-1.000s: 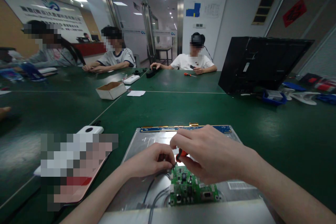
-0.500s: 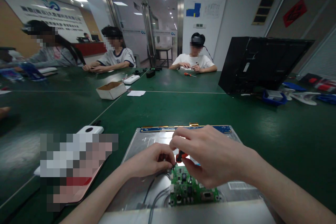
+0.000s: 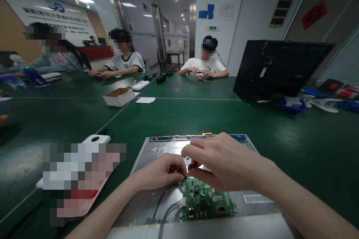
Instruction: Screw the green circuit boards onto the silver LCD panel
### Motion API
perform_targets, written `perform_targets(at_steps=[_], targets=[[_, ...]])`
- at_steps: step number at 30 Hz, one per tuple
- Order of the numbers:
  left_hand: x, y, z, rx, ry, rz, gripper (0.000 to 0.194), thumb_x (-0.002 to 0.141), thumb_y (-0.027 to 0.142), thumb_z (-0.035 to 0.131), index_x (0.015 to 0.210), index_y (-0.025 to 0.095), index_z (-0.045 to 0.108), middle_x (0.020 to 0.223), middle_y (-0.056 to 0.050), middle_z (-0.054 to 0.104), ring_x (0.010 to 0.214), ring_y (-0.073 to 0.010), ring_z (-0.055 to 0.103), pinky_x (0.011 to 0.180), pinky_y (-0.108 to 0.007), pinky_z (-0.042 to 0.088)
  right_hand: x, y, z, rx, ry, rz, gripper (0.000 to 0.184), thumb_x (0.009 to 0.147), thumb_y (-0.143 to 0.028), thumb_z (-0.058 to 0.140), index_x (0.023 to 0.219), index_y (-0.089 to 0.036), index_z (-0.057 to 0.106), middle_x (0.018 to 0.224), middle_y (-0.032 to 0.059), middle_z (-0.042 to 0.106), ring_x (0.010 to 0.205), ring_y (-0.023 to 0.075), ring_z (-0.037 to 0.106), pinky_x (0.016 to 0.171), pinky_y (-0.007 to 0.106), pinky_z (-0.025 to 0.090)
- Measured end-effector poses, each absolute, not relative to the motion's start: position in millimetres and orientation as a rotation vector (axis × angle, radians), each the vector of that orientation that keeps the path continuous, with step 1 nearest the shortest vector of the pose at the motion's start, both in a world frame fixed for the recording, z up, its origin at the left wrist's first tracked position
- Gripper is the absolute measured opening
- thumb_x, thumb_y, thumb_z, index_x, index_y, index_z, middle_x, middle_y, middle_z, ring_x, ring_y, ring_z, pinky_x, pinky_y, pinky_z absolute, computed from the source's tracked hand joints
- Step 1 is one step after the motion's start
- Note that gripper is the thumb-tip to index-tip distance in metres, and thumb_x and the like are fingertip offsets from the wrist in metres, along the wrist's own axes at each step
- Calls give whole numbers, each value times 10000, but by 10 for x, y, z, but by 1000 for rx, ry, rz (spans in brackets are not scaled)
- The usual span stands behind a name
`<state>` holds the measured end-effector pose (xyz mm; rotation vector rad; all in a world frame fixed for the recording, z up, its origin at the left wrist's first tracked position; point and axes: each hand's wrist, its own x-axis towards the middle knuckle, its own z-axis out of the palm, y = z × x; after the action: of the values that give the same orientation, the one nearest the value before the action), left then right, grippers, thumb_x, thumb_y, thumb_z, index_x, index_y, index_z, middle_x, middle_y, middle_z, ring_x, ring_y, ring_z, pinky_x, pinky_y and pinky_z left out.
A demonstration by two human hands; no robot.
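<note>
A silver metal panel (image 3: pixel 157 149) lies flat on the green table in front of me, with a small green circuit board (image 3: pixel 206 201) on it. My right hand (image 3: pixel 224 164) is closed around a red-and-black screwdriver handle (image 3: pixel 193 165), held over the board's top left corner. My left hand (image 3: pixel 159 171) pinches together at that same corner, beside grey cables (image 3: pixel 165 205) that run off the board; what its fingertips hold is too small to make out.
A blurred-out object (image 3: pixel 81 179) and a white device (image 3: pixel 97 139) lie left of the panel. Farther off are an open cardboard box (image 3: pixel 119 96), a black monitor back (image 3: pixel 277 69) and a blue tray (image 3: pixel 291 102). Three people sit along the far side.
My right hand has turned slightly on the screwdriver, staying in place. The person at the far end has drawn an outstretched hand back in front of them.
</note>
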<state>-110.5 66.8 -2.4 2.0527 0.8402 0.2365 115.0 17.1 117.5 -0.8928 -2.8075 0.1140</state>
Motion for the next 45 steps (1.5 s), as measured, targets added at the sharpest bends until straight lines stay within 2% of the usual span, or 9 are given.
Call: perform_targets(at_steps=[5,10,15,21,27,35,41,43,45], targets=[[-1112,660,-44,2030,840,291,129,851,297,634,898,190,687,890,-23,692,834,-205,616,759,-297,499,1150,154,1172,-857,-2812,136,222,842,-180,522,1064,-182,514,1037,57,607,696,151,526,502,295,254],[-1096,685,22,2023,819,252,95,824,244,632,879,184,681,852,-8,680,794,-190,617,708,-275,486,1143,153,1163,-851,-2797,99,139,876,-159,494,1013,-170,515,972,33,606,660,133,492,515,294,267],[-1071,671,104,2055,828,252,59,796,214,636,806,183,685,813,1,675,763,-179,604,683,-254,469,1145,174,1174,-899,-2784,65,92,952,-208,487,1032,-179,521,1004,28,644,718,147,551,510,297,258],[-1088,661,42,2060,855,241,113,816,205,602,889,174,682,817,-8,664,748,-181,598,672,-263,466,1139,190,1170,-898,-2806,54,78,972,-242,494,1012,-186,530,968,22,644,734,149,557,520,299,260],[-1088,665,54,2062,843,232,125,829,239,620,897,167,696,867,-29,688,802,-199,613,715,-279,484,1150,167,1163,-841,-2802,109,223,860,-161,534,1081,-178,517,1104,47,593,761,148,531,534,289,296],[-1105,648,75,2026,848,225,137,833,270,617,913,178,678,869,-26,679,792,-199,614,720,-287,492,1130,184,1176,-874,-2834,133,145,884,-137,518,1022,-178,532,1008,43,620,741,151,531,533,289,273],[-1188,661,371,2068,896,551,147,863,273,605,975,196,661,921,-21,673,828,-197,601,772,-313,490,1141,179,1179,-859,-2797,128,203,904,-142,509,1103,-182,518,1044,51,638,759,156,553,557,292,297],[-1226,588,580,2034,871,709,213,906,297,596,1096,212,646,1020,-41,679,920,-213,610,828,-330,491,1151,179,1178,-869,-2806,119,187,918,-151,504,1102,-184,519,1055,51,638,761,156,560,554,291,300],[-1270,441,776,2010,829,868,302,932,317,585,1219,234,625,998,-48,682,918,-217,617,833,-336,500,1156,179,1172,-880,-2813,102,166,928,-163,501,1091,-183,524,1055,51,639,762,158,568,548,295,299]])
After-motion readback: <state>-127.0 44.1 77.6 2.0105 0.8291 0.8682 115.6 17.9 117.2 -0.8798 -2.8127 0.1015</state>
